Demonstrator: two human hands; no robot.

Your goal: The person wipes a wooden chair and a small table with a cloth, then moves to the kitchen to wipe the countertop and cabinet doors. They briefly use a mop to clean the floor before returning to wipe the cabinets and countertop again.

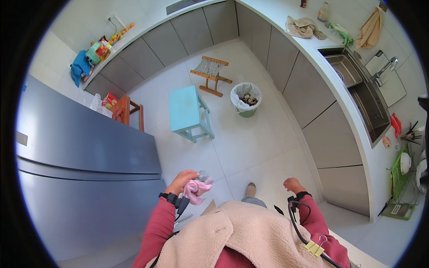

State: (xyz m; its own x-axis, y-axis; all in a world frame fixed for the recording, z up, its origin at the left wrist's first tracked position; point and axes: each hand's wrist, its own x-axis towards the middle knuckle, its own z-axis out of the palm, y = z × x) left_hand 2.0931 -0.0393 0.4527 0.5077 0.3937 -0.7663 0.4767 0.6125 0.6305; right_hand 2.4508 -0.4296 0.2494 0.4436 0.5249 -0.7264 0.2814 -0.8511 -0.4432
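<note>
My left hand (183, 181) is closed on a pink cloth (197, 190), which hangs in loose folds, and on a grey scrubber-like wad (202, 176) beside it. To the right, my right hand (293, 185) hangs over the floor with its fingers curled; no object shows in it. Beyond both hands stand a light blue wooden stool (184, 109), a lined bin (246, 107) with scraps in it, and a wooden folding stool (209, 68) with a woven seat.
A grey refrigerator (90, 150) stands at the left, near a brown wooden chair or stool (126, 109) bearing bags. Cabinets run under the white counter (328, 83), which has a double sink (345, 72) at the right. A green dish rack (399, 177) stands further right.
</note>
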